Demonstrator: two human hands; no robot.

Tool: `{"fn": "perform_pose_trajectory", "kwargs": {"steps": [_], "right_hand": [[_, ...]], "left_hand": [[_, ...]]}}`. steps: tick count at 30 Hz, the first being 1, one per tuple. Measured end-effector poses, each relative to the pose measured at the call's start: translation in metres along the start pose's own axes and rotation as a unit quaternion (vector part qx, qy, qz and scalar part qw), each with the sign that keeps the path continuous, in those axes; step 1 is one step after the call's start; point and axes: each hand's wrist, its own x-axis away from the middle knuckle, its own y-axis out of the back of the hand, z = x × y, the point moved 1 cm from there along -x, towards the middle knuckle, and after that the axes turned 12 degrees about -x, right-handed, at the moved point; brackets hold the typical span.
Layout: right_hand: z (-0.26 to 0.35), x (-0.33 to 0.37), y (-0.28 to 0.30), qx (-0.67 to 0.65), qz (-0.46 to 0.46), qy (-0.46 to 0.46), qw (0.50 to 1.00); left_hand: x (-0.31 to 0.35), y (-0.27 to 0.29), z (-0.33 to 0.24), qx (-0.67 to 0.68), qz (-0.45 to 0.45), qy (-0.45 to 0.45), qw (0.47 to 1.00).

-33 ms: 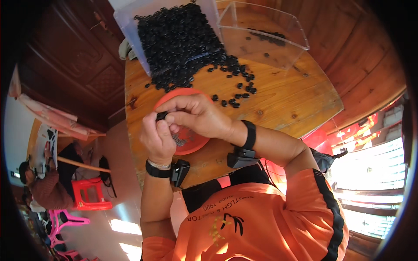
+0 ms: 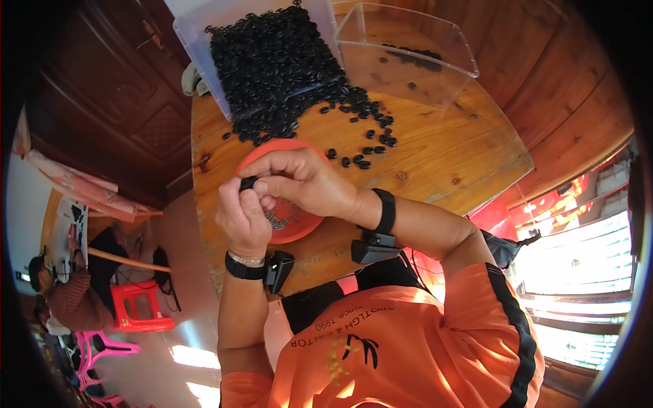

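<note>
Above an orange-red dish (image 2: pixel 299 236), my two hands meet at one small black oval plastic piece (image 2: pixel 248 182). My left hand (image 2: pixel 243 221) grips it between thumb and fingers. From the right, my right hand (image 2: pixel 303 182) is closed, with its thumb and forefinger pinched at the same piece. Small silvery metal bits (image 2: pixel 277 222) lie in the dish, partly covered by my hands. Just beyond the dish spreads a heap of similar black pieces (image 2: pixel 269 126), spilling out of a tipped clear plastic bin (image 2: pixel 195 47). Whether a metal bit is between my fingers is hidden.
A clear open box (image 2: pixel 408 51) with some black pieces stands at the back right of the wooden table (image 2: pixel 442 156). Loose black pieces (image 2: pixel 364 163) lie right of the dish. To the left are a red stool (image 2: pixel 139 306) and another person (image 2: pixel 75 292).
The whole view has shifted slightly, so the table and bin appear a little further left. Both hands keep their hold on the black piece, which looks slightly more tilted.
</note>
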Motion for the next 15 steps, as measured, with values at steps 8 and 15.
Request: {"fn": "perform_pose_trajectory", "kwargs": {"steps": [8,15], "right_hand": [[0.000,-0.001,0.002,-0.020,-0.010,-0.008,1.000],[0.001,-0.003,0.003,-0.015,-0.023,-0.024,0.999]], "left_hand": [[-0.004,-0.004,-0.004,-0.099,-0.065,-0.090,0.989],[-0.001,-0.009,-0.002,-0.067,-0.038,-0.011,0.997]]}}
